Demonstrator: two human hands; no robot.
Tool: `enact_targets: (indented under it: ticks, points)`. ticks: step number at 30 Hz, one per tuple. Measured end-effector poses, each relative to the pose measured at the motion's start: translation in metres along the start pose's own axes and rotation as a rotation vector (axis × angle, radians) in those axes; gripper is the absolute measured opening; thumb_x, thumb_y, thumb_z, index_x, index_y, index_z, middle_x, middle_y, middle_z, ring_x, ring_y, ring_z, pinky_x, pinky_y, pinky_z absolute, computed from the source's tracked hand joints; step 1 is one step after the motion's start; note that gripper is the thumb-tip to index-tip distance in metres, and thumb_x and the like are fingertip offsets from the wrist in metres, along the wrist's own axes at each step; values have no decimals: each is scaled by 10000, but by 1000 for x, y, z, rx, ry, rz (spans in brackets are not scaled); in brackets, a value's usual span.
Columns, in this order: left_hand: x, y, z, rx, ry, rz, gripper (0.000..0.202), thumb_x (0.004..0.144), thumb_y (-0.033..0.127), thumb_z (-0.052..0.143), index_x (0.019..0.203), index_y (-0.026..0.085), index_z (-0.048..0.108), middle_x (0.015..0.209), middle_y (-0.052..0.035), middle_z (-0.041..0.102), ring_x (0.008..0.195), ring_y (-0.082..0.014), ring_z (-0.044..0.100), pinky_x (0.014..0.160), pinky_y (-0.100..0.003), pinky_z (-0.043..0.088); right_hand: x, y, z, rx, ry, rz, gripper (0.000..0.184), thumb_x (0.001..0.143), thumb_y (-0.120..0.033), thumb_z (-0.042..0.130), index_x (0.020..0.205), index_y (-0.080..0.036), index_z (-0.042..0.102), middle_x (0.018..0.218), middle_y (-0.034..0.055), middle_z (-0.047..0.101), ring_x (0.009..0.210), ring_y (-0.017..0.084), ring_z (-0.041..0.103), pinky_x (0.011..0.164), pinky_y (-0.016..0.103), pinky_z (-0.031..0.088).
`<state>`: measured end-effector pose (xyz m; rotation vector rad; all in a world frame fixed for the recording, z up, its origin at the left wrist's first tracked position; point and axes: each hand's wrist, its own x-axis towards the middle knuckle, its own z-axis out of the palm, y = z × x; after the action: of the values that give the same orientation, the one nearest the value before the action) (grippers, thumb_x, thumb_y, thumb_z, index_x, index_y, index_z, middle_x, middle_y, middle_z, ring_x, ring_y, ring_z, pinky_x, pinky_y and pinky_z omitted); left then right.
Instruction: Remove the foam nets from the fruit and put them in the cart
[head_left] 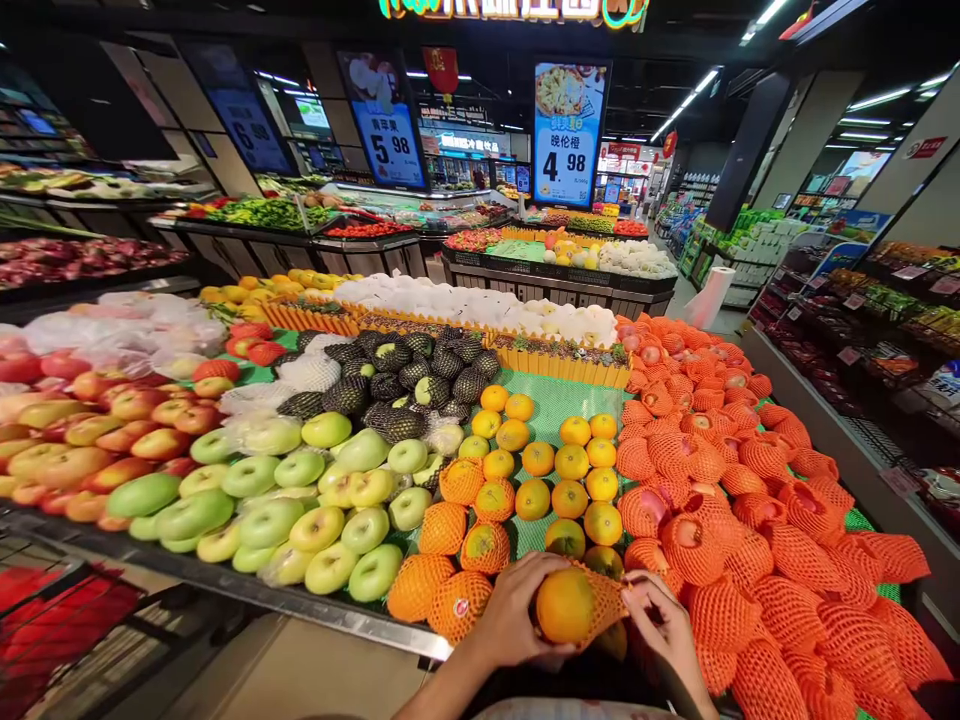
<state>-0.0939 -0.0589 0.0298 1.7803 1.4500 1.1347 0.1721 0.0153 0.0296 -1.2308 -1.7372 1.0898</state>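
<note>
At the front edge of the fruit display, my left hand point(517, 610) is wrapped round an orange point(564, 606). An orange foam net sleeve point(606, 600) covers the fruit's right side and stretches away from it. My right hand point(660, 625) pinches the far end of that sleeve between thumb and fingers. Bare oranges point(564, 498) lie in loose rows on the green mat point(559, 395) just beyond. Left of my left hand sit several oranges in net sleeves point(459, 602). The underside of the held orange is hidden by my left hand.
Green apples point(270, 520) and red apples point(112, 430) fill the left side. Dark netted fruit point(409, 375) lies behind them. Fruit in red foam nets point(735, 520) is heaped on the right. A metal rim point(360, 622) edges the display; a cart with a red bag point(60, 620) stands lower left.
</note>
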Motion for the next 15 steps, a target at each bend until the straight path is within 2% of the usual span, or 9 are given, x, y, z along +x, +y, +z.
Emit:
enact_targets:
  ticks: [1, 4, 7, 9, 11, 15]
  points:
    - [3, 0, 1, -34, 49, 1, 780, 682, 558, 910, 1360, 240, 693, 1354, -142, 726, 1262, -390, 687, 1151, -557, 557, -1, -3, -5, -15, 72, -3, 562, 931, -748, 612, 672, -252, 662, 907, 110, 724, 738, 287, 671, 687, 422, 570]
    - [12, -6, -4, -87, 251, -33, 731, 686, 533, 811, 1320, 199, 666, 1299, -153, 724, 1200, -375, 708, 1078, -522, 595, 1, -8, -26, -65, 279, 29, 526, 934, -734, 613, 698, -266, 663, 713, 58, 642, 653, 281, 609, 633, 422, 523]
    - [23, -14, -24, 53, 361, -93, 680, 734, 545, 790, 1298, 196, 640, 1299, -155, 722, 1208, -379, 697, 1083, -537, 572, 2, -3, -56, -102, 464, 42, 474, 928, -696, 646, 715, -273, 660, 778, 65, 691, 756, 313, 662, 742, 464, 541]
    - [30, -20, -41, 217, 316, -105, 647, 754, 534, 815, 1286, 211, 637, 1300, -145, 727, 1209, -395, 684, 1105, -577, 528, 3, 2, -76, -121, 558, 31, 437, 902, -679, 687, 734, -276, 682, 867, 84, 734, 853, 338, 697, 830, 497, 545]
    - [35, -26, -54, 348, 213, -119, 634, 749, 493, 841, 1277, 214, 627, 1302, -140, 731, 1200, -414, 677, 1105, -603, 493, 3, 7, -89, -141, 605, 35, 415, 881, -677, 711, 755, -282, 707, 885, 85, 747, 853, 341, 701, 837, 505, 542]
    - [43, -37, -61, 492, 26, -198, 682, 727, 416, 870, 1305, 193, 585, 1322, -170, 719, 1216, -448, 660, 1101, -603, 465, 4, 9, -93, -179, 586, 35, 436, 891, -690, 704, 775, -271, 726, 845, 69, 757, 772, 309, 697, 764, 455, 557]
